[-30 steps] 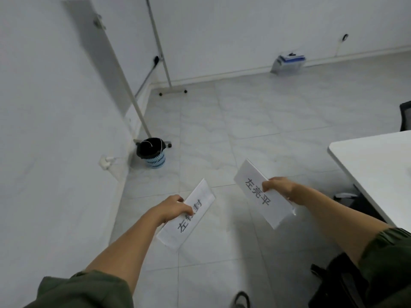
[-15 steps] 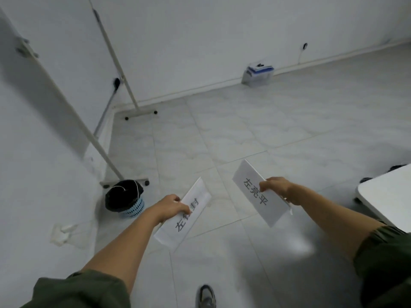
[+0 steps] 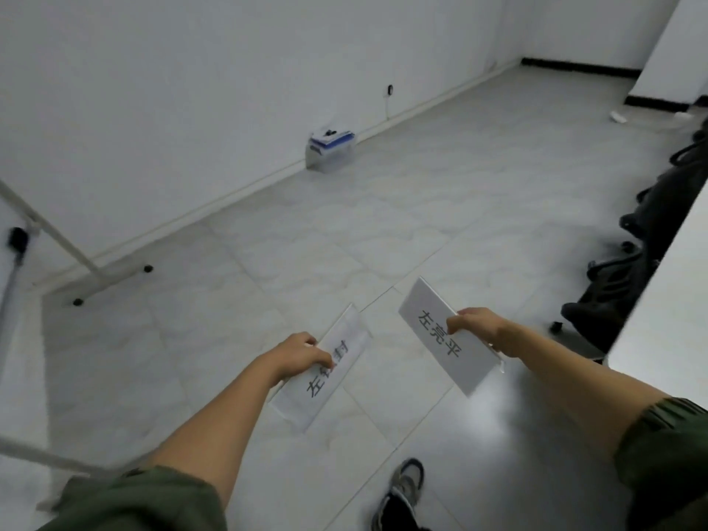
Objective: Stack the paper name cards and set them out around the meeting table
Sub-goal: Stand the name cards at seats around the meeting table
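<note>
Head view: left hand (image 3: 302, 354), grip pinching the left name card (image 3: 306, 400) at its edge. Right hand (image 3: 475, 325), grip pinching the right name card (image 3: 433, 339). Both cards are held apart above the tiled floor (image 3: 344, 231), left of the white table (image 3: 670, 320). Black chairs (image 3: 651, 231) stand beside the table.
</note>
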{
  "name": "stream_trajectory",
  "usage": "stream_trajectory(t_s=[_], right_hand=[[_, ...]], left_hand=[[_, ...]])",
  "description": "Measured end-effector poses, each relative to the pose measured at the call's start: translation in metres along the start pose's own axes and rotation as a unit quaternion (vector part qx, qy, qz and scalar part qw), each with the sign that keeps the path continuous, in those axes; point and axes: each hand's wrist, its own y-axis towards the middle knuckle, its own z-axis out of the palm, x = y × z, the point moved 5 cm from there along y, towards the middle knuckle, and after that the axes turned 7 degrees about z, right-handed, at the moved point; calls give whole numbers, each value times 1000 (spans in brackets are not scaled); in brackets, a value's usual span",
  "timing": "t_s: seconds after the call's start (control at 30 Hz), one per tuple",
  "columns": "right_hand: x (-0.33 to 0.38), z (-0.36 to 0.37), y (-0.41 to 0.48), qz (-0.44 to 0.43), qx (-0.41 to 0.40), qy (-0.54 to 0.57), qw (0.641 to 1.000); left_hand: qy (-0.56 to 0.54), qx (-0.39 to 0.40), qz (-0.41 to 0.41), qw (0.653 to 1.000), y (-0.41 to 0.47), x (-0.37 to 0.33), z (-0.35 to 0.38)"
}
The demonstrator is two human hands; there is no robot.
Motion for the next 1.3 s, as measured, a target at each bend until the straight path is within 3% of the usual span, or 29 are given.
stream_trajectory(t_s=[0.4, 0.83, 1.0, 1.3], right_hand=[[126, -138, 175, 35, -59, 63, 996], [170, -321, 330, 109, -210, 182, 954], [173, -386, 348, 134, -257, 231, 929], [113, -513, 416, 178, -313, 343, 868]], left_hand=[[49, 68, 36, 996, 258, -156, -78], [144, 213, 141, 956, 554, -374, -76], [189, 268, 190, 925, 635, -482, -46], [257, 357, 228, 869, 756, -621, 77]])
